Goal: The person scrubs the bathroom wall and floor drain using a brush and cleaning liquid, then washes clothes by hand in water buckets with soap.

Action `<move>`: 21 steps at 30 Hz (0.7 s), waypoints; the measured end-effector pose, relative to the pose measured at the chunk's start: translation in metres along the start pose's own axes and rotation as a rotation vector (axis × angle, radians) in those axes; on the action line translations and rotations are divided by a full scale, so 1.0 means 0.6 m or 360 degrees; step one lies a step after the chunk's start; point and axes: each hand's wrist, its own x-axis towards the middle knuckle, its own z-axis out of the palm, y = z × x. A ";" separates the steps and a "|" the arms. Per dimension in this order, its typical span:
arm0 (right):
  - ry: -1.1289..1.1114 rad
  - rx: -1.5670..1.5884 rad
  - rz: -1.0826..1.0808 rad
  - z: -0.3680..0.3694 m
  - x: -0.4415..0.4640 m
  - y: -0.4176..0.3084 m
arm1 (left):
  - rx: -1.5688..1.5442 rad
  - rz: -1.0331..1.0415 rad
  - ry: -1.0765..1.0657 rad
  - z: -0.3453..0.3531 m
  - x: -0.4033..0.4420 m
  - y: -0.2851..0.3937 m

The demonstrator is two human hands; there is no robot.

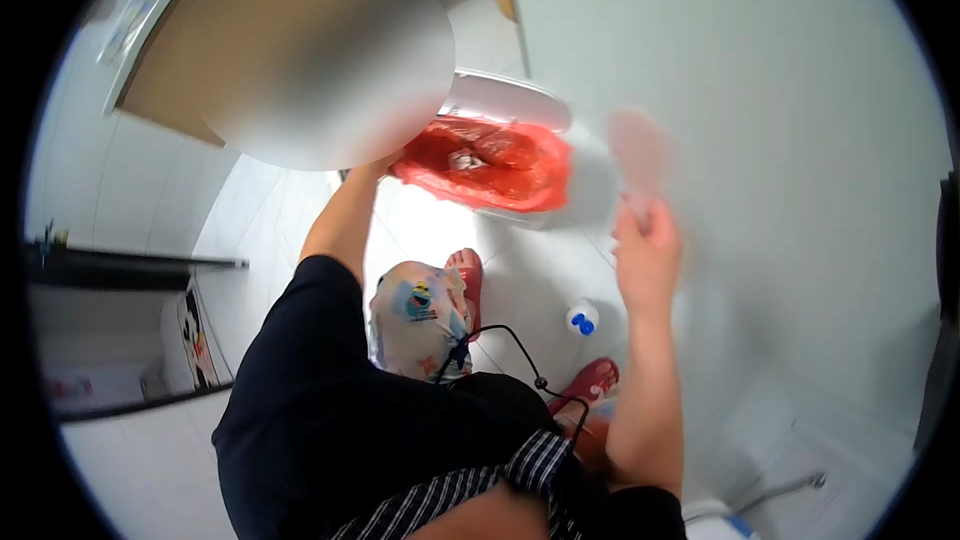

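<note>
Right of the bin, the right hand grips a blurred pink paddle, likely light, stiff, best held by its lower end; the left hand I cannot tell.

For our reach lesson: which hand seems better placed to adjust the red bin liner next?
Probably the left hand: though mostly hidden, it is beside the liner; the right hand holds a blurred pink object farther away.
</note>
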 end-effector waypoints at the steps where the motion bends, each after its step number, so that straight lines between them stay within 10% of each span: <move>1: -0.0017 -0.0029 -0.0063 -0.002 -0.002 -0.004 | -0.0029 -0.0004 -0.0045 0.006 0.001 -0.001; 21: 0.0293 -0.0146 -0.0418 -0.043 -0.022 -0.061 | 0.0193 0.0389 -0.0832 0.498 -0.288 0.261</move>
